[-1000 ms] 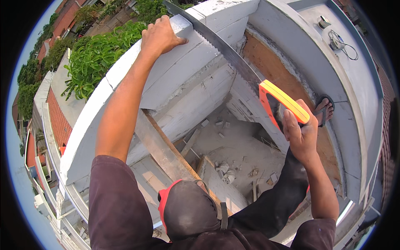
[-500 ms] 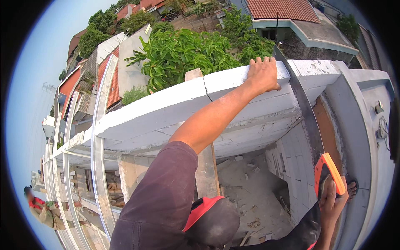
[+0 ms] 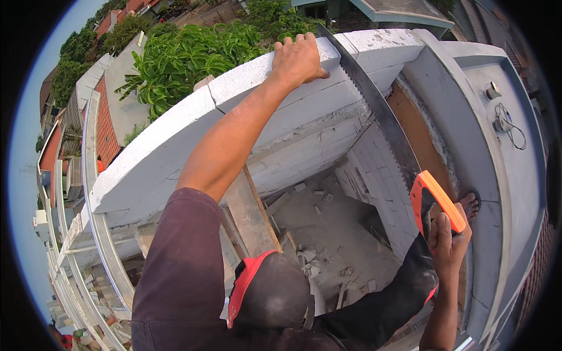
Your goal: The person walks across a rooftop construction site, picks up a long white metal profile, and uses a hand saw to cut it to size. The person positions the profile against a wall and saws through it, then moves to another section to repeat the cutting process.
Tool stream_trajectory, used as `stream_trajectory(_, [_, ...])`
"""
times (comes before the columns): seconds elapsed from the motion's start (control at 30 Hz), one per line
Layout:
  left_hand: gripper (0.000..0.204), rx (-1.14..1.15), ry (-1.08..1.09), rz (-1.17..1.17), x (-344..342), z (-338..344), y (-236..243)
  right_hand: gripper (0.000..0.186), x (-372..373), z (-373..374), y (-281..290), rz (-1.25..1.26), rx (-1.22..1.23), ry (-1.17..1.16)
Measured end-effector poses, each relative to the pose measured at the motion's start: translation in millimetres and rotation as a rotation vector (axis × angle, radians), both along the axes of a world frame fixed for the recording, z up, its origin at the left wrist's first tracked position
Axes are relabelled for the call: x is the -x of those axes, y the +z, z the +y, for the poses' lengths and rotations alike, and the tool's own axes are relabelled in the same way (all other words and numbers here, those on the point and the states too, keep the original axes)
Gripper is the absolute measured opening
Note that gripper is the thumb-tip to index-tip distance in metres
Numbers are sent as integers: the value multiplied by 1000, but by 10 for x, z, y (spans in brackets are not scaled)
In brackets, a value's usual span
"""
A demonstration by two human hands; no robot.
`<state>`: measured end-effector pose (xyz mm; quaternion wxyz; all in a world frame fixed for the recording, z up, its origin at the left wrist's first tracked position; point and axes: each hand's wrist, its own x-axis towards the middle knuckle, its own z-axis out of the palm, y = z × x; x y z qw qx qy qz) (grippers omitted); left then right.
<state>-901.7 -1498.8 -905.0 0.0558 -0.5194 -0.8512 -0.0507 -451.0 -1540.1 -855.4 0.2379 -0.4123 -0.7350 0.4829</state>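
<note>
My left hand (image 3: 298, 60) grips a white wall block (image 3: 246, 80), its fingers curled over the far edge and the thumb on the near side. Just right of that hand, the toothed steel blade of a handsaw (image 3: 374, 96) lies in a narrow gap between this block and another white block (image 3: 383, 41). The blade's tip pokes out past the wall's far side. My right hand (image 3: 448, 238) is closed round the saw's orange and black handle, lower and nearer to me.
Far below the wall lies a dusty, rubble-strewn floor (image 3: 328, 234). Metal rails (image 3: 102, 245) run along the left, and a wooden plank (image 3: 249, 205) spans below my left arm. A bare foot (image 3: 470, 206) rests by the grey ledge (image 3: 497, 234) at right. A leafy tree (image 3: 187, 64) grows beyond the wall.
The view has shifted, so wall, saw and hands sit further left and higher. Both hands keep their grips, and the blade stays in the gap. The person at far left has mostly left view.
</note>
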Motion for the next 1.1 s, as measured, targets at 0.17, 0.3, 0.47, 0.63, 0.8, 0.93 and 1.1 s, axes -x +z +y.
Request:
stream_trajectory(0.17, [88, -10, 15, 25, -51, 40, -47, 30, 768, 376, -257, 15, -172, 30])
stream_trajectory(0.3, [91, -40, -9, 10, -82, 163, 57, 34, 1422, 728, -131, 66, -219, 31])
stream_trajectory(0.47, [88, 13, 13, 18, 62, 28, 2, 23, 381, 123, -316, 93, -99, 26])
stream_trajectory(0.63, [87, 30, 22, 14, -60, 111, 18, 27, 663, 255, -197, 18, -193, 19])
stream_trajectory(0.8, [87, 33, -17, -2, -122, 208, 100, 36, 1510, 745, -171, 56, -268, 26])
stream_trajectory(0.93, [86, 54, 9, -22, 19, 94, 73, 30, 432, 228, -196, -2, -63, 48])
stream_trajectory(1.1, [84, 52, 23, 4, -75, 149, 52, 29, 417, 174, -15, -28, -188, 55])
